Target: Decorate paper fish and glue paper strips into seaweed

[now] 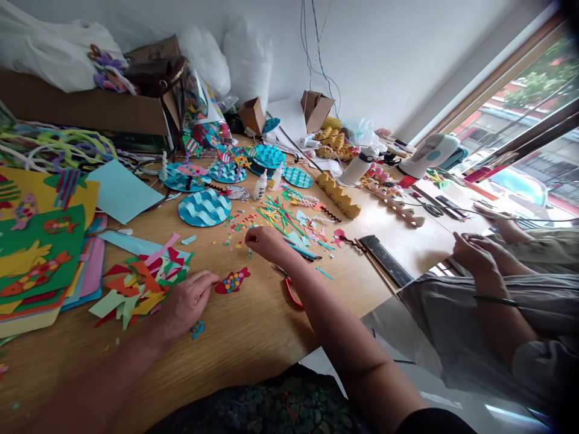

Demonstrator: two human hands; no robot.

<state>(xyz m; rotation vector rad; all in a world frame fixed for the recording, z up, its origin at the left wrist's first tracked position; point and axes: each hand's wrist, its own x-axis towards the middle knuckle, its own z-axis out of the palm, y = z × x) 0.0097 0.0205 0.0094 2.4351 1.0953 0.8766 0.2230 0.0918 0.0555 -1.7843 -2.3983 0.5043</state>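
A red paper fish (pixel 232 282) covered in coloured dots lies on the wooden table. My left hand (pixel 192 298) rests at its left end, fingers drawn together, thumb and index finger at the fish's tip. Above the table, just beyond the fish, my right hand (pixel 266 244) is bent down with its fingertips pinched; whatever is between them is too small to name. Tiny paper dots (pixel 244 222) are scattered past that hand. Red-handled scissors (pixel 293 294) lie partly under my right forearm. A blue paper scrap (pixel 198 329) sits close to my left wrist.
Coloured paper scraps (pixel 136 283) and stacked paper sheets (pixel 40 253) lie on the left. Further back are a blue wavy disc (pixel 204 208), glue bottles (pixel 260 187) and green paper strips (pixel 275 211). A black ruler (pixel 384 260) lies rightward, near another person's hands (pixel 479 250).
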